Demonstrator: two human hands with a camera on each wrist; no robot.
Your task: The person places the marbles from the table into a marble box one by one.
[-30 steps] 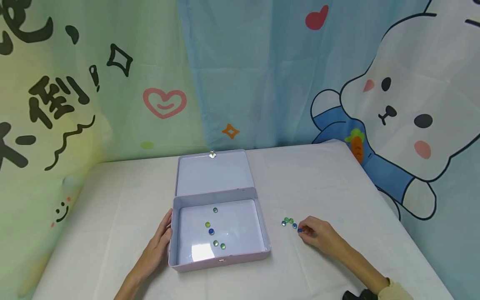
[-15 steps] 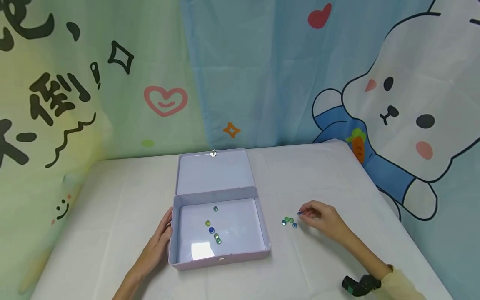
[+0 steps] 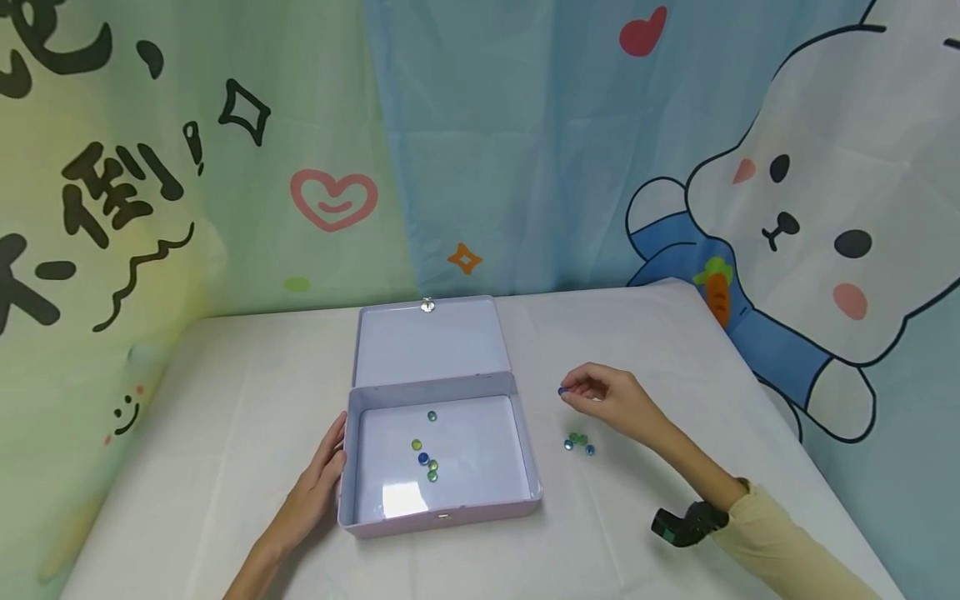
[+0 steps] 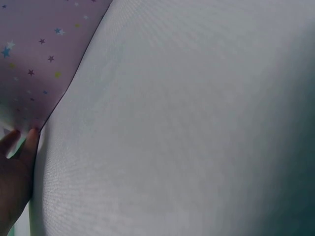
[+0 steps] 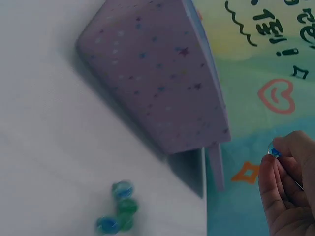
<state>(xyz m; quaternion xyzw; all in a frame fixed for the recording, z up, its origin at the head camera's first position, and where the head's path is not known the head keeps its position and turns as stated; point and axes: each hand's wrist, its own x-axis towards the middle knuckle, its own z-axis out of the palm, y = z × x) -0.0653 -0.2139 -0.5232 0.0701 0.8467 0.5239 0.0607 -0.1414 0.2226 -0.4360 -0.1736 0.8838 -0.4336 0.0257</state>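
My right hand (image 3: 611,402) pinches a blue glass marble (image 3: 562,390) between thumb and fingertips, above the table to the right of the box. In the right wrist view that marble (image 5: 274,150) looks clear with blue inside. My left hand (image 3: 306,498) rests against the left side of the open tin box (image 3: 442,521), fingers extended. Its fingertips touch the pink, star-patterned wall (image 4: 44,64) in the left wrist view. Inside the box lie several marbles, green ones and a dark blue one (image 3: 423,458). A small cluster of green and blue marbles (image 3: 582,440) sits on the table below my right hand.
The box's lid (image 3: 431,346) is folded back behind it, with a metal clasp (image 3: 427,306) at its far edge. A white cloth (image 3: 225,417) covers the table. Behind hangs a printed curtain (image 3: 480,150). A black wrist camera (image 3: 690,525) is strapped near the right sleeve.
My right hand has lifted the blue marble off the table and moved it left and farther back. Two green marbles in the box have rolled closer to the blue one. My left hand stays put.
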